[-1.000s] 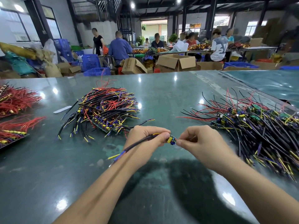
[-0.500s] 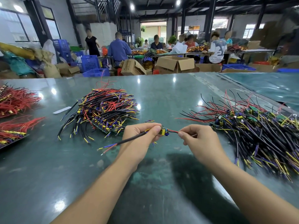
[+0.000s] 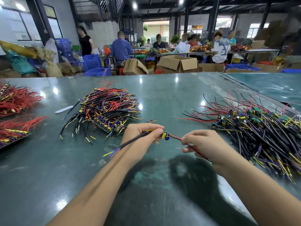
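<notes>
My left hand (image 3: 143, 136) grips a small wired circuit piece (image 3: 164, 135) with yellow and blue parts, above the green table (image 3: 162, 98). Its black sleeved lead (image 3: 130, 143) runs back over my left wrist and ends in yellow, blue and red tips. My right hand (image 3: 203, 144) pinches the thin red and black wires (image 3: 176, 138) that come out of the piece's right side; they trail under my palm toward my wrist. The two hands are a short gap apart.
A heap of wired boards (image 3: 109, 110) lies left of centre, a bigger tangled heap (image 3: 260, 128) at the right. Red wire bundles (image 3: 14, 101) sit at the left edge, a white strip (image 3: 63, 109) beside them. Cardboard boxes (image 3: 177, 63), blue crates and seated people fill the back.
My hands have drawn apart: the right hand slid along the red and black wires away from the piece, so more wire shows between the hands. The left hand kept its grip.
</notes>
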Tool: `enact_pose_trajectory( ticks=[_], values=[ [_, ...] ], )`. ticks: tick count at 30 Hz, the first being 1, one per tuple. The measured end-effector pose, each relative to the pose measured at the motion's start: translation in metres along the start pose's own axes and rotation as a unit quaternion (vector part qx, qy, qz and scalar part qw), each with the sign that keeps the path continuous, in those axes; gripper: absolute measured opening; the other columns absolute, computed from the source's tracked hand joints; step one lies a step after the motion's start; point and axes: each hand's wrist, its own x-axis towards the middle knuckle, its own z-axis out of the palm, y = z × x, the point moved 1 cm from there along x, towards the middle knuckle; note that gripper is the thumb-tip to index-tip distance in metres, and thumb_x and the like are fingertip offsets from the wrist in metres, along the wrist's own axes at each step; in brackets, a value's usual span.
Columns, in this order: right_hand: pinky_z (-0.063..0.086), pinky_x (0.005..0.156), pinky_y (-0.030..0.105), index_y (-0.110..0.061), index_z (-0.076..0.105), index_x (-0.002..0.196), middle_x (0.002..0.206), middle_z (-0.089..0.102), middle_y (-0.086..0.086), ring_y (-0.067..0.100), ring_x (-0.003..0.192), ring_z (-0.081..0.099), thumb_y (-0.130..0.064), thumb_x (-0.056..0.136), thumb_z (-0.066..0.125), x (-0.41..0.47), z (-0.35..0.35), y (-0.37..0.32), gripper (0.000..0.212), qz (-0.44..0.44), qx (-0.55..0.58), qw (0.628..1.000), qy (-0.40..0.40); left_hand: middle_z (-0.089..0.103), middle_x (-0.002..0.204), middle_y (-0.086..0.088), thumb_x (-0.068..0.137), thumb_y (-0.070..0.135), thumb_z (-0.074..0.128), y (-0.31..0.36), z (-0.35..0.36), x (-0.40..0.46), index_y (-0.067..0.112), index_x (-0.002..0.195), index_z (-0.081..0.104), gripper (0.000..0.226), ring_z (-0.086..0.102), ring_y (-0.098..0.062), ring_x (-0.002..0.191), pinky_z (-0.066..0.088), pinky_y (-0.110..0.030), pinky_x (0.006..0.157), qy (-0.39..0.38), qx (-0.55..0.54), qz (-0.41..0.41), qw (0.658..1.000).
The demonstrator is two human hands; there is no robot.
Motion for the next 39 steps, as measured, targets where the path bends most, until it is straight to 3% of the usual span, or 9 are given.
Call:
enact_pose_trajectory(
  ticks=[5,10,18,23,28,31,33,35,39],
  values=[
    [0.036,0.046,0.014,-0.014,0.068,0.069,0.063,0.066,0.003,0.011,0.058,0.06,-0.014,0.085,0.066,-0.004,0.004,-0.004,0.015,-0.059,-0.056,0.997,-0.013,0.074,0.074,0.003,0.083,0.01,0.07,0.0,0.001,-0.002,0.031,0.073,0.076,0.025,0.067,-0.008,0.068,0.058,-0.027,0.073,-0.023,0.054,0.006,0.998],
    [0.038,0.05,0.02,-0.021,0.069,0.075,0.056,0.065,-0.007,0.008,0.051,0.052,-0.022,0.085,0.068,-0.004,0.006,-0.001,0.01,-0.105,-0.108,0.989,0.002,0.072,0.068,0.003,0.083,0.004,0.069,0.005,-0.005,0.0,0.017,0.08,0.075,0.015,0.065,-0.004,0.063,0.051,-0.013,0.061,0.003,0.006,0.003,1.0],
    [0.038,0.047,0.011,-0.014,0.069,0.071,0.059,0.062,-0.002,0.005,0.052,0.055,-0.011,0.084,0.068,-0.001,0.001,0.0,0.014,-0.036,-0.049,0.998,-0.016,0.072,0.069,0.004,0.084,0.001,0.067,0.005,0.0,-0.001,0.018,0.078,0.074,0.019,0.067,-0.005,0.065,0.052,-0.016,0.064,-0.028,0.001,0.004,1.0],
    [0.039,0.059,0.025,-0.014,0.07,0.064,0.057,0.062,-0.001,0.009,0.058,0.057,-0.009,0.082,0.069,-0.001,0.0,-0.001,0.018,-0.052,-0.003,0.999,-0.005,0.074,0.075,-0.002,0.083,0.002,0.068,0.006,-0.005,-0.002,0.02,0.079,0.075,0.019,0.069,-0.009,0.07,0.054,-0.018,0.067,-0.045,0.005,0.006,0.999],
    [0.039,0.058,0.028,-0.015,0.059,0.077,0.065,0.065,-0.001,0.012,0.052,0.061,-0.016,0.092,0.056,0.001,0.009,0.005,0.015,-0.091,-0.087,0.992,-0.02,0.072,0.069,0.003,0.084,0.0,0.066,0.008,-0.003,-0.003,0.013,0.081,0.074,0.016,0.067,-0.005,0.066,0.052,-0.015,0.063,-0.028,-0.033,-0.005,0.999],
    [0.035,0.051,0.024,-0.017,0.058,0.078,0.058,0.061,-0.002,0.001,0.041,0.045,-0.025,0.094,0.054,0.003,0.009,0.008,0.019,-0.124,-0.176,0.977,-0.019,0.072,0.069,0.001,0.085,-0.001,0.065,0.007,-0.004,-0.002,0.009,0.084,0.073,0.013,0.068,-0.006,0.065,0.052,-0.014,0.061,-0.013,-0.062,-0.015,0.998],
    [0.037,0.049,0.02,-0.019,0.055,0.078,0.059,0.058,-0.004,0.0,0.046,0.05,-0.028,0.095,0.053,0.004,0.004,0.007,0.019,-0.171,-0.22,0.96,0.008,0.072,0.07,0.0,0.085,-0.001,0.065,0.006,-0.005,-0.001,0.008,0.085,0.073,0.012,0.068,-0.007,0.065,0.051,-0.014,0.061,-0.01,-0.069,-0.021,0.997],
    [0.045,0.06,0.031,-0.022,0.048,0.082,0.065,0.056,-0.005,0.012,0.063,0.056,-0.035,0.096,0.048,0.003,0.002,0.007,0.019,-0.21,-0.325,0.921,0.045,0.072,0.073,-0.001,0.086,0.0,0.064,0.004,-0.006,0.0,0.01,0.083,0.073,0.013,0.069,-0.009,0.066,0.052,-0.015,0.061,-0.005,-0.068,-0.03,0.997],
    [0.04,0.064,0.039,-0.021,0.039,0.092,0.079,0.059,0.007,0.038,0.08,0.052,-0.044,0.1,0.032,0.01,-0.002,0.013,0.025,-0.209,-0.463,0.857,0.083,0.074,0.074,-0.001,0.087,0.0,0.063,0.0,-0.011,0.004,0.012,0.081,0.073,0.017,0.07,-0.011,0.066,0.053,-0.016,0.06,0.022,-0.071,-0.044,0.996]
  ],
)
